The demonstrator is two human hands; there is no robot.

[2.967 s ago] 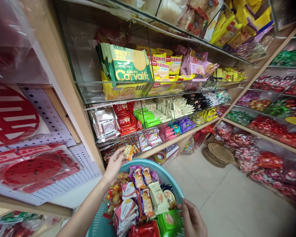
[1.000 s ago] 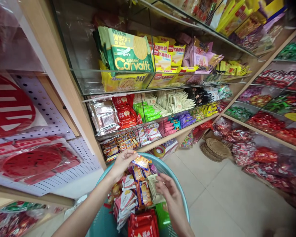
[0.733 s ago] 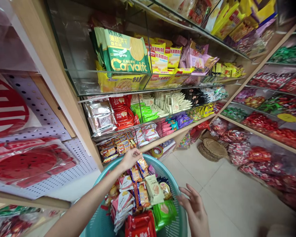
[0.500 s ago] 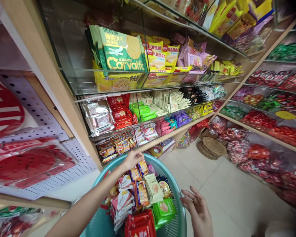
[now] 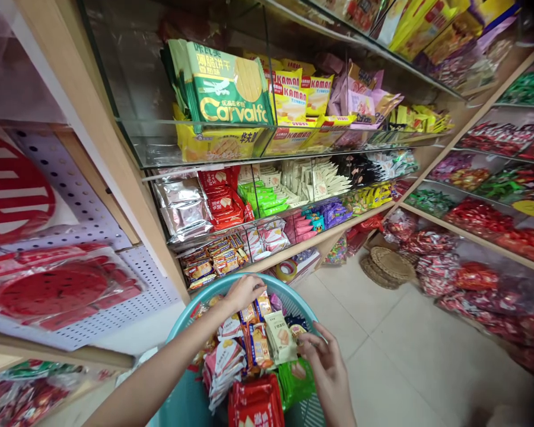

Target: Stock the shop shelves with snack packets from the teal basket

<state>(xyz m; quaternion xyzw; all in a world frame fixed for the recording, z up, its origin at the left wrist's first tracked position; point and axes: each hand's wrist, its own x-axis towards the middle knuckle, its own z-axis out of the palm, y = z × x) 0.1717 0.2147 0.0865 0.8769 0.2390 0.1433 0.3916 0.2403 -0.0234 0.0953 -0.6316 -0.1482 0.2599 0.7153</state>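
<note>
The left grip [image 5: 245,292] has its fingers drawn together at the upper end of an orange-and-blue packet [image 5: 263,306]; whether they pinch it or only touch it I cannot tell. That packet lies in the far part of the teal basket [image 5: 293,296], on the heap beside others like it. The right grip [image 5: 327,359] is loose and half-curled above the basket's right side, with nothing visible in it, perhaps kept there to be near both rim and heap. Around them, a cream packet [image 5: 280,338], green packets [image 5: 295,382], red packets [image 5: 256,403] and pink-and-white packets [image 5: 223,365] lie mostly grouped by kind, printed faces up, probably so each sort shows. Just beyond the rim, the lowest shelf bin [image 5: 225,258] holds similar orange packets. Above, glass dividers seem meant to separate kinds, while a clear front lip likely stops the green Carvalfo pack [image 5: 231,86] sliding out. Woven mats [image 5: 389,267] sit stacked on the floor.
</note>
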